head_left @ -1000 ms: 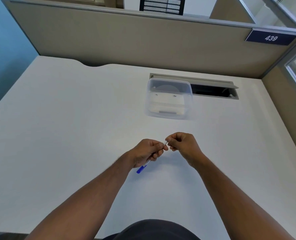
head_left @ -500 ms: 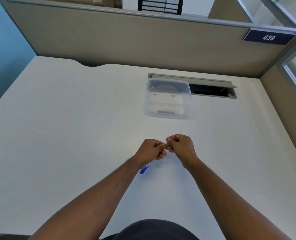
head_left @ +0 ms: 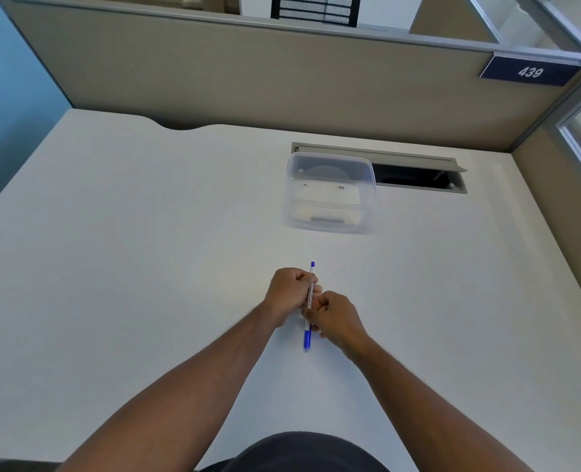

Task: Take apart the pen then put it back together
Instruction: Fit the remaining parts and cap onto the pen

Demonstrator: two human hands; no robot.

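A slim pen [head_left: 310, 298] with a clear barrel, a blue end plug at its far tip and a blue cap at its near end points almost straight away from me, just above the white desk [head_left: 129, 267]. My left hand [head_left: 291, 292] is closed around the upper part of the barrel. My right hand [head_left: 335, 316] grips the lower part, just above the blue cap, which sticks out below both fists. The two hands touch each other at the middle of the pen.
A clear plastic container [head_left: 330, 192] stands beyond the hands, in front of an open cable slot [head_left: 415, 175] in the desk. Beige partition walls [head_left: 282, 80] close off the back and right side.
The pen has swung from a slanted line with its blue end at the lower left to a near-vertical line. A blue tip now shows above my left hand. Both hands moved slightly closer to me.
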